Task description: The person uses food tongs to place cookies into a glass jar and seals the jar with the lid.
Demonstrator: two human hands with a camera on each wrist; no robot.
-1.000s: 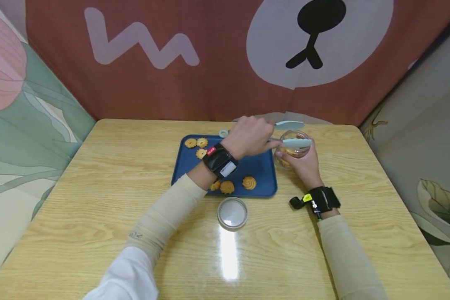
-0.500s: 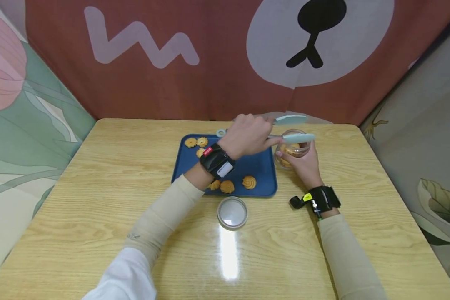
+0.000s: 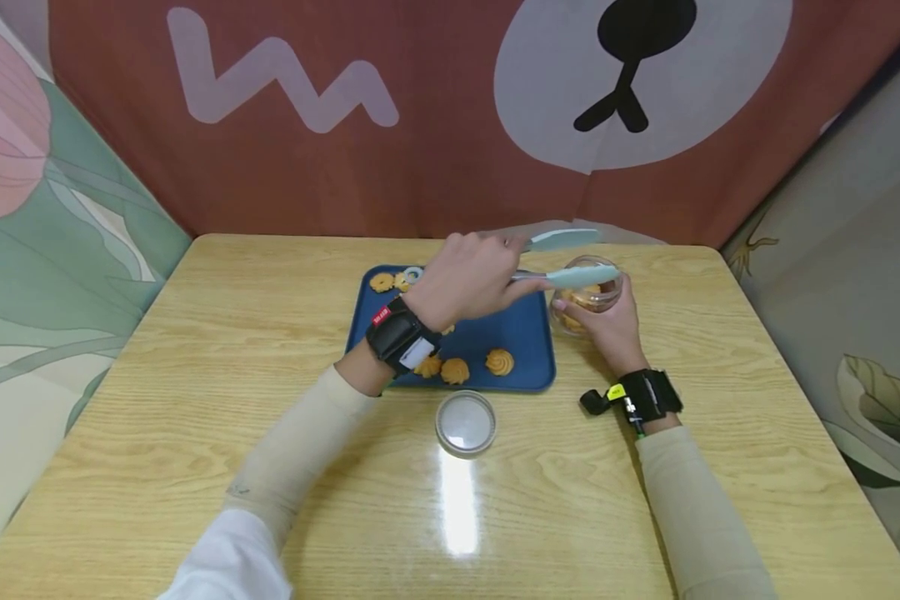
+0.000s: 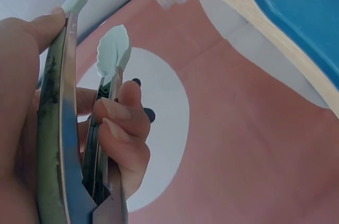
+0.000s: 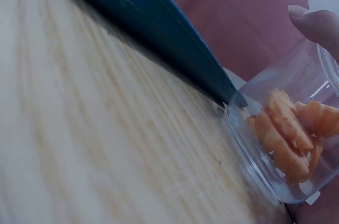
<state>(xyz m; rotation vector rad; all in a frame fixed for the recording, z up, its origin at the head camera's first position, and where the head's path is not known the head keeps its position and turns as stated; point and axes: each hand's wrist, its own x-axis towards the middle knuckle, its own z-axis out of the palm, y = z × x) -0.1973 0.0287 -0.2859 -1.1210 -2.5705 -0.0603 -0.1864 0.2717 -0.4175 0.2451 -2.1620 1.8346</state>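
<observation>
Left hand, centre of head view: thumb and curled fingers grip tongs, whose arms stand apart. Right hand, right of centre: thumb and fingers hold a clear jar containing cookies. Blue tray, centre: bears further biscuits. Round lid, lower centre: lies on wood-grain table. Bear-print backdrop: spans the top.

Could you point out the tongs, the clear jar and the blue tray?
Tongs [image 4: 69,99]: left wrist view, on one metal arm.
Clear jar [image 5: 278,78]: right wrist view, on its wall.
Blue tray [image 3: 498,329]: head view, bare surface.
</observation>
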